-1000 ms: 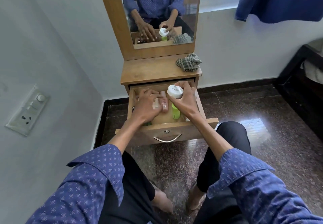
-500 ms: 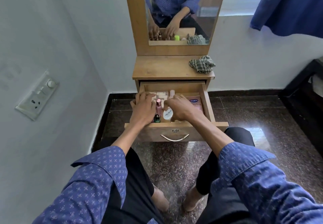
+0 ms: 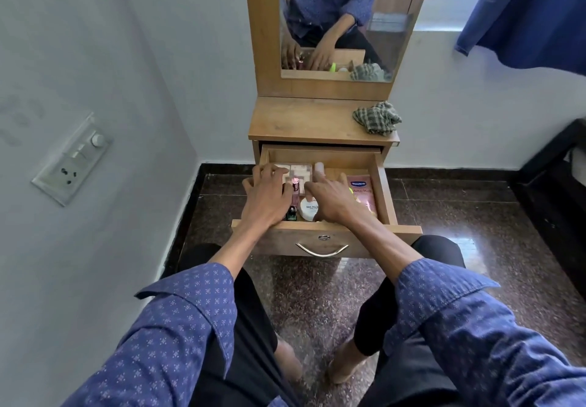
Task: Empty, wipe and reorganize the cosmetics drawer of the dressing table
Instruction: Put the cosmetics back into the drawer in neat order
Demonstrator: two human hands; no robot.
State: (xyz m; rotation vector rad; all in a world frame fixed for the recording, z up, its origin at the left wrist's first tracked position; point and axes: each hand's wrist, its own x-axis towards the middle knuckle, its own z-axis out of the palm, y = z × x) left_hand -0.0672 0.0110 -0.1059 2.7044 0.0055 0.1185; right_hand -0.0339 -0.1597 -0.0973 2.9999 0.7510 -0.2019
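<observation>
Wooden drawer (image 3: 382,184) pulled open, cosmetics packed inside, pink lotion sachet (image 3: 363,192) rightmost

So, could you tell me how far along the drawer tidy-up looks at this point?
The drawer is open and already holds cosmetics, including a pink tube and a white jar. In hand: the left hand and right hand are among them. The checked cloth lies on the tabletop. What remains cannot be told.

The white jar (image 3: 309,209) that the right hand (image 3: 333,199) held above the drawer (image 3: 382,191) a second ago now sits inside near its front edge, the hand lowered over it. The left hand (image 3: 266,195) has hardly shifted.
</observation>
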